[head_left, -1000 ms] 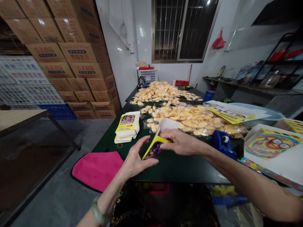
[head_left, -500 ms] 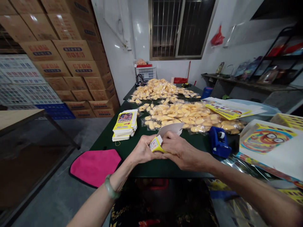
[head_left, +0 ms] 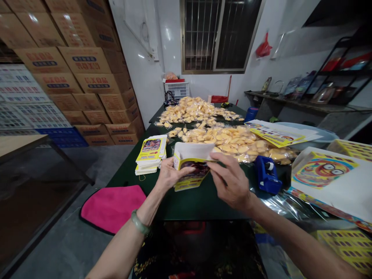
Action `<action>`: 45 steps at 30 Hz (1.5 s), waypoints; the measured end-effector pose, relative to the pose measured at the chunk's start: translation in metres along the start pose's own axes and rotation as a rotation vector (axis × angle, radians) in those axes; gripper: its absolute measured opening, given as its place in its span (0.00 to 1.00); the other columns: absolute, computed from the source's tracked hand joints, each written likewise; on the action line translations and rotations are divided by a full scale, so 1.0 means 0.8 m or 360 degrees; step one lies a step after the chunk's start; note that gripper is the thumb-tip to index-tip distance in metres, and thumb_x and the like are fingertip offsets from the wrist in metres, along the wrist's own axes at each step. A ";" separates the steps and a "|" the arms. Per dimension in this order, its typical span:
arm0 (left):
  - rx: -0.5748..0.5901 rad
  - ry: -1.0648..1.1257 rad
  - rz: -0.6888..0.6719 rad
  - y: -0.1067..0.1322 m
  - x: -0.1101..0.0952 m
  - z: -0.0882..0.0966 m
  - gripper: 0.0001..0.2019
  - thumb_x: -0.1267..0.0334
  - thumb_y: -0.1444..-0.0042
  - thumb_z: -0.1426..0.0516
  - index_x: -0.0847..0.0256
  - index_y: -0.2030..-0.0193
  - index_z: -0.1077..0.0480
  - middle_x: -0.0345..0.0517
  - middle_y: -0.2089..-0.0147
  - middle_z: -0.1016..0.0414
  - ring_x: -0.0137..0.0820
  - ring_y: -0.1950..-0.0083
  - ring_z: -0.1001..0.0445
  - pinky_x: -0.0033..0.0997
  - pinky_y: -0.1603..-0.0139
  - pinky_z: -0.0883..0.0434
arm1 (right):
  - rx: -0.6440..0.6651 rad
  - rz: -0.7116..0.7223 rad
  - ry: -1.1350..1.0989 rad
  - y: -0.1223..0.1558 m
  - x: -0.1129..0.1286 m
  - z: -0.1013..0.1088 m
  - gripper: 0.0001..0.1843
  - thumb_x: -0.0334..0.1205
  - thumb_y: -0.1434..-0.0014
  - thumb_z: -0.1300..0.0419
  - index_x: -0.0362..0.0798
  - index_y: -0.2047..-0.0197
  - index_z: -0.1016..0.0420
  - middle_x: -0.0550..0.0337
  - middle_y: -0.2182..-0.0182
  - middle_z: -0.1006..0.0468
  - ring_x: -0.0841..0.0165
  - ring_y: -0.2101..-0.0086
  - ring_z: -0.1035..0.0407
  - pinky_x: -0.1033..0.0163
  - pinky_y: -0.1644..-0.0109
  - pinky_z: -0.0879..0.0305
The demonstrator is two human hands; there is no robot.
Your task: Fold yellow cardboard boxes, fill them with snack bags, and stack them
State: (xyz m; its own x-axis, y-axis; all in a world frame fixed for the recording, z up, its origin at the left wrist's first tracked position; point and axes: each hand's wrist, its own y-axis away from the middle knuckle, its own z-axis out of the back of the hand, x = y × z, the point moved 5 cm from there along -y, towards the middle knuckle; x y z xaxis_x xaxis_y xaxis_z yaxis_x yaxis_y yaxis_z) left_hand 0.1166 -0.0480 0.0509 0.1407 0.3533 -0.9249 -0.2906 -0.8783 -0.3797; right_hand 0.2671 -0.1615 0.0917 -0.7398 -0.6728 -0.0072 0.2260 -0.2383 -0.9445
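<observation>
A yellow printed packaging bag (head_left: 192, 166) is held up above the dark green table (head_left: 186, 205), its white inner side showing at the top. My left hand (head_left: 174, 174) grips its left side, with the fingers across the printed front. My right hand (head_left: 229, 180) pinches the bag's upper right edge between thumb and fingertips. Just left of my left hand lies a stack of flat printed bags (head_left: 149, 155). Beyond the held bag, a heap of yellow sealed packets (head_left: 226, 139) spreads over the table.
A blue tape dispenser (head_left: 267, 174) stands right of my right hand, beside large printed sheets (head_left: 325, 174) and plastic film. A pink cloth (head_left: 113, 207) hangs at the table's near left edge. Stacked cartons (head_left: 84, 73) rise at left; a wall shelf (head_left: 299, 102) runs along the right.
The bag, squeezed small between my hands half a second ago, now stands opened out wider with its white inside showing. My hands have moved slightly apart.
</observation>
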 end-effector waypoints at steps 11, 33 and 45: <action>0.0162 0.0074 0.0157 0.013 0.038 -0.004 0.21 0.55 0.65 0.30 0.67 0.66 0.26 0.50 0.66 0.21 0.36 0.66 0.23 0.33 0.63 0.25 | 0.0136 -0.1153 -0.1049 0.061 -0.060 -0.058 0.14 0.40 0.38 0.45 0.49 0.50 0.43 0.51 0.56 0.25 0.68 0.58 0.27 0.61 0.55 0.30; -0.0446 -0.0225 -0.0490 0.026 0.032 0.004 0.13 0.54 0.42 0.46 0.61 0.70 0.30 0.43 0.70 0.31 0.29 0.66 0.31 0.27 0.66 0.34 | 0.0090 -0.1468 -0.0963 0.067 -0.069 -0.067 0.09 0.43 0.40 0.49 0.48 0.59 0.39 0.60 0.69 0.30 0.70 0.69 0.34 0.65 0.65 0.36; -0.0538 0.0699 0.0067 -0.001 0.030 0.001 0.15 0.69 0.65 0.39 0.60 0.66 0.31 0.36 0.71 0.28 0.23 0.73 0.32 0.19 0.72 0.36 | 0.0183 -0.1730 -0.1439 0.045 -0.090 -0.085 0.08 0.38 0.54 0.45 0.47 0.67 0.37 0.64 0.72 0.33 0.75 0.75 0.43 0.70 0.74 0.46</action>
State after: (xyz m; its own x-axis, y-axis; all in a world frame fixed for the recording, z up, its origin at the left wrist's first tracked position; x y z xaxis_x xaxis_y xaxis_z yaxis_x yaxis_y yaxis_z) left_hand 0.1194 -0.0383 0.0288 0.5377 0.2118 -0.8161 0.0052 -0.9688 -0.2479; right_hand 0.2855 -0.0738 0.0362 0.0685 -0.3191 0.9452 -0.1027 -0.9447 -0.3115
